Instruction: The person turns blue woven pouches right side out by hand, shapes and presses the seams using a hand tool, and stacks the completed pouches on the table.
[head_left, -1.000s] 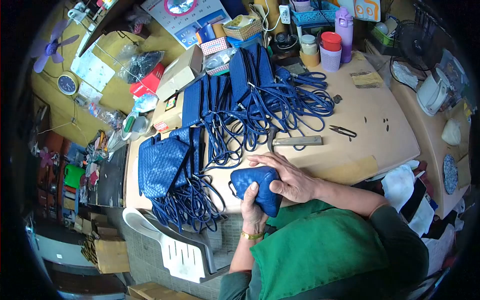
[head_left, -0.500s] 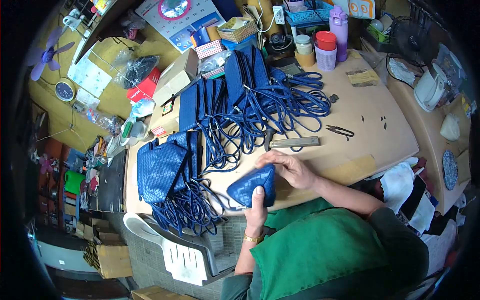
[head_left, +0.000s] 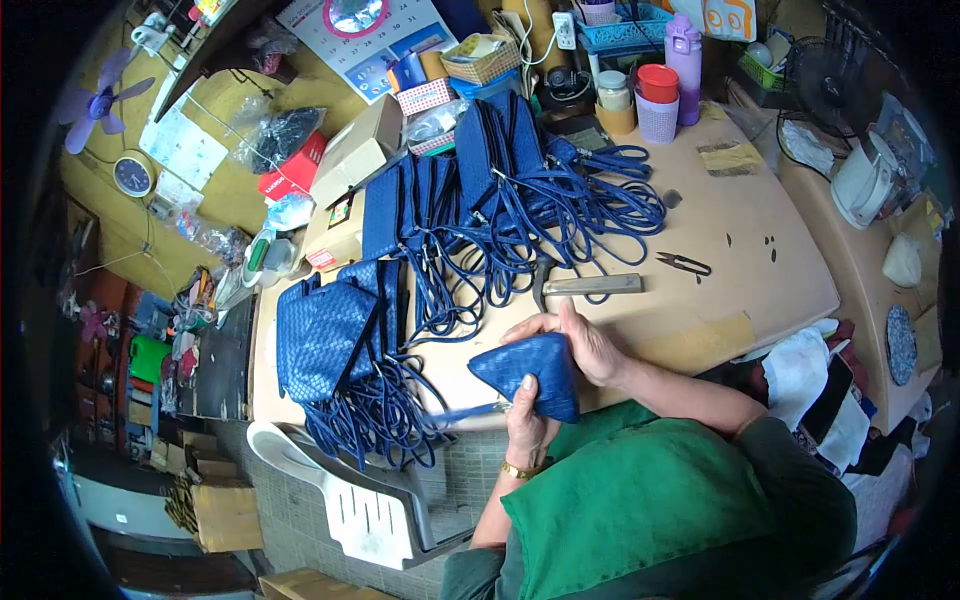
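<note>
A blue woven pouch (head_left: 535, 368) is tilted over the table's front edge. My left hand (head_left: 527, 420) grips its lower side, the thumb pressed on its face. My right hand (head_left: 585, 345) rests against the pouch's upper right side, thumb raised and fingers partly behind it; whether it pinches the pouch is hidden. A blurred blue strap (head_left: 460, 413) runs left from near my left hand. Beside it on the left lie stacked blue woven pouches (head_left: 325, 335) with coiled straps. More blue pouches (head_left: 490, 150) with tangled straps lie farther back.
A hammer (head_left: 595, 284) lies just beyond my right hand, and small thread snips (head_left: 684, 264) lie to its right. Cups and a purple bottle (head_left: 683, 70) stand at the back. A white chair (head_left: 365, 515) is below the table's left front, and a kettle (head_left: 862, 185) stands far right.
The pouch has turned between my hands and shifted slightly right. My left hand moved right with it, while my right thumb has risen. A strap now swings out to the left.
</note>
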